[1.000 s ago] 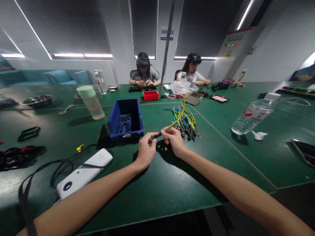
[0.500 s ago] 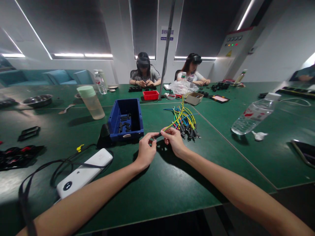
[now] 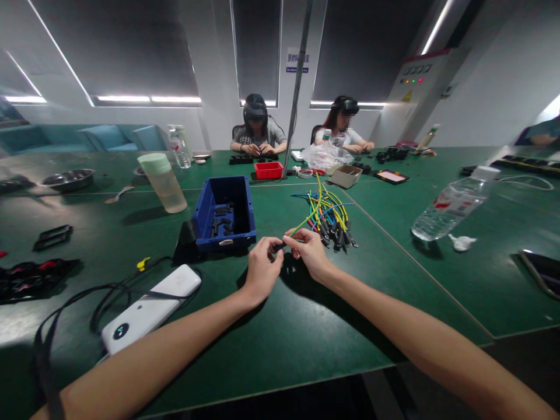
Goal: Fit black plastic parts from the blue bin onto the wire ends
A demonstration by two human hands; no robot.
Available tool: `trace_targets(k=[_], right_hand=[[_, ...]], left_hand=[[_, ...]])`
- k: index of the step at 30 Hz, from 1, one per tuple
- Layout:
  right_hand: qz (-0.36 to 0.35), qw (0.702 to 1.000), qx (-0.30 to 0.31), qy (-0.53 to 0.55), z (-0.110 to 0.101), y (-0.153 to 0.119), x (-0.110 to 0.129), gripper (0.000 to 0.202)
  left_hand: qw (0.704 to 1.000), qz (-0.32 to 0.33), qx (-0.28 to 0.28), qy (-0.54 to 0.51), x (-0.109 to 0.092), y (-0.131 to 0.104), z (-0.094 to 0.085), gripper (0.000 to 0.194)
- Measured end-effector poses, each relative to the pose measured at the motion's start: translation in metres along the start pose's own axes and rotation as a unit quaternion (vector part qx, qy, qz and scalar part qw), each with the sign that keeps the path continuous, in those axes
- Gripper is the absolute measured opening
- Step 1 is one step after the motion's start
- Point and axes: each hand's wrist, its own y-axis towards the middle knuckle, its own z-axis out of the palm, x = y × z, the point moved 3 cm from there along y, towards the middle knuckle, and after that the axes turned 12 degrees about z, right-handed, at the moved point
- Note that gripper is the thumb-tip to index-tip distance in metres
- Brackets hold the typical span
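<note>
Just in front of the blue bin point(image 3: 251, 230), my left hand point(image 3: 263, 267) pinches a short black sleeve point(image 3: 278, 247) between thumb and fingertips. My right hand point(image 3: 311, 252) is close beside it, closed on a yellow-green wire point(image 3: 308, 218) near the sleeve. The wire's free end rises away over the table; its near end is hidden by sleeve and fingers. Beyond my right hand lies a bundle of wires point(image 3: 336, 217), yellow, blue and green, with black sleeves and metal lugs at the near ends. Several loose black sleeves point(image 3: 224, 225) lie inside the bin.
A white power bank point(image 3: 153, 306) with a dark strap lies by my left forearm. A green-lidded bottle point(image 3: 164, 186) stands left of the bin, a water bottle point(image 3: 452, 204) at right. Farther back are a red tray point(image 3: 268, 170), a metal pole point(image 3: 297, 87) and two people working.
The wire has shifted slightly, its free end now farther left and lower. My fingers have changed their grip a little around the sleeve; both hands stay in nearly the same place.
</note>
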Motion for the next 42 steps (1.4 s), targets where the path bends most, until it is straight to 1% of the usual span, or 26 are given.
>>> trace_targets(k=[5, 14, 29, 42], right_hand=[[-0.007, 1.0, -0.001, -0.008, -0.0001, -0.0009, 0.0027, 0.027], [-0.007, 1.0, 0.0, -0.007, -0.0015, -0.0002, 0.0017, 0.029], [-0.013, 0.999, -0.02, -0.036, -0.0022, 0.0002, 0.0027, 0.03], [-0.02, 0.998, 0.006, -0.06, -0.0032, 0.0037, 0.0006, 0.032]], left_hand=[[1.0, 0.008, 0.002, 0.0, -0.0037, 0.0, -0.0004, 0.012], [1.0, 0.001, 0.011, 0.002, -0.0038, 0.0005, -0.0001, 0.012], [0.999, -0.009, 0.026, -0.024, -0.0053, 0.0006, 0.0007, 0.012], [0.998, -0.018, 0.038, -0.037, -0.0036, 0.0002, 0.0019, 0.014]])
